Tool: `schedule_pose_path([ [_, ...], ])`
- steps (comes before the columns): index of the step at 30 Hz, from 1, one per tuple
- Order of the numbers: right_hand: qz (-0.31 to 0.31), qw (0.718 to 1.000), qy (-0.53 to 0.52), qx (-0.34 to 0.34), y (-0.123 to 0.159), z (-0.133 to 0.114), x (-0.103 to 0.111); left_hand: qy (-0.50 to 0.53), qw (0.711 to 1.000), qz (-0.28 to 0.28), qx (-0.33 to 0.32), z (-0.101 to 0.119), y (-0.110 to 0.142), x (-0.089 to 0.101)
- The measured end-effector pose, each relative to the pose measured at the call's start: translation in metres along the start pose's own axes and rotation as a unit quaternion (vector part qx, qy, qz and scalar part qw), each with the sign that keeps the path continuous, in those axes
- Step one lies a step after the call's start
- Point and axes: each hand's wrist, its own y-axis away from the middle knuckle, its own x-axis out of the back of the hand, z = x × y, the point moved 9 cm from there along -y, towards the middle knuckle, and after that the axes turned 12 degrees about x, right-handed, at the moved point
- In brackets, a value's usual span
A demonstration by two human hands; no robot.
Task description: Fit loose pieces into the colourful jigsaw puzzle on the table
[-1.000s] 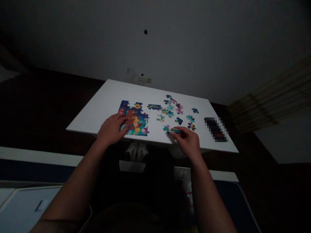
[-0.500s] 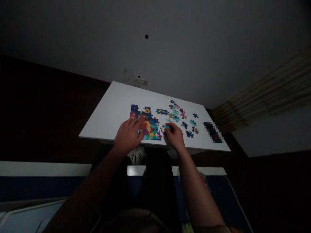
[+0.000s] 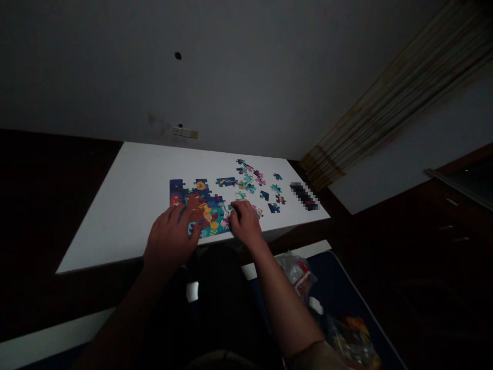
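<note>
A partly assembled jigsaw puzzle (image 3: pixel 198 203) with a brown bear picture lies on the white table (image 3: pixel 111 205). My left hand (image 3: pixel 171 236) rests with fingers spread over its lower left part and hides some of it. At the puzzle's right edge, my right hand (image 3: pixel 245 222) has its thumb and fingers pinched on a puzzle piece, mostly hidden by the fingertips. Just beyond that hand lies a pale teal piece (image 3: pixel 241 196), and a pinkish piece (image 3: pixel 258 210) shows beside its knuckles.
Several loose pieces, among them a joined dark blue strip (image 3: pixel 226 182) and pink pieces (image 3: pixel 259 177), lie right of the puzzle. A blurred-out dark object (image 3: pixel 304 196) sits near the table's right end. Plastic bags (image 3: pixel 298 272) rest on the blue seat (image 3: pixel 327 272).
The view has turned to the right. My right hand has moved left with its piece, up against the puzzle's right edge. My left hand stays spread on the puzzle.
</note>
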Motion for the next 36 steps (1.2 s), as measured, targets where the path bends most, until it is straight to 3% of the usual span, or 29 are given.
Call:
schedule_pose_path([
  [12, -0.013, 1.0, -0.006, -0.003, 0.001, 0.0, -0.001, -0.008, 0.999, -0.045, -0.029, 0.0, -0.004, -0.013],
  [19, -0.002, 0.999, -0.034, 0.028, 0.0, 0.002, 0.0, -0.045, 0.998, -0.039, -0.002, -0.001, -0.006, -0.015],
  [25, 0.053, 0.997, -0.058, 0.01, 0.004, 0.019, 0.031, -0.088, 0.995, -0.043, 0.005, 0.001, -0.006, -0.016],
  [31, 0.086, 0.995, -0.02, -0.051, 0.006, 0.061, 0.074, -0.118, 0.992, -0.039, 0.01, 0.0, -0.006, -0.017],
  [36, -0.002, 0.998, 0.034, -0.06, -0.006, 0.081, 0.07, -0.119, 0.992, -0.038, 0.014, -0.002, -0.006, -0.017],
])
